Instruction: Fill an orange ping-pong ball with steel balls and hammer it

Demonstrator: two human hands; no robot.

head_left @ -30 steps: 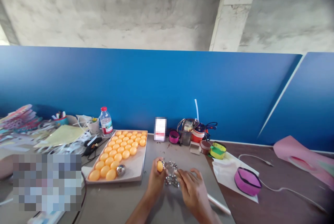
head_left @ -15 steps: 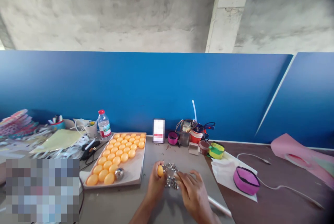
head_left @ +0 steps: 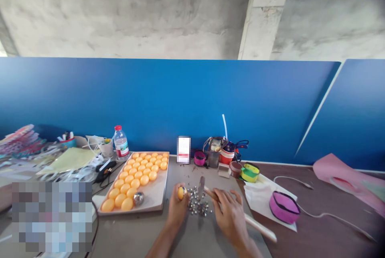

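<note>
My left hand (head_left: 178, 206) is closed around an orange ball (head_left: 181, 193), the size of a ping-pong ball, with shiny silver pieces on part of it. My right hand (head_left: 230, 212) grips a hammer by its pale wooden handle (head_left: 261, 228); the dark head (head_left: 201, 184) points away from me, just right of the ball. Between and below the two hands, small silver studs (head_left: 197, 206) lie scattered on the grey mat. To the left, a shallow white tray (head_left: 158, 188) carries rows of orange balls (head_left: 129, 179) and one silver-covered ball (head_left: 138, 198).
Behind the hands stand a phone (head_left: 183, 150), a purple ring (head_left: 199, 158) and cups with tools (head_left: 226, 156). A pink-purple band (head_left: 284, 207) sits on white paper at right. A bottle (head_left: 121, 142) and piled strips fill the left, near another person's arm (head_left: 6, 197).
My right hand has moved back to the right, and the hammer head now shows over the studs. The ball in my left hand has shifted slightly left and turned, showing silver pieces.
</note>
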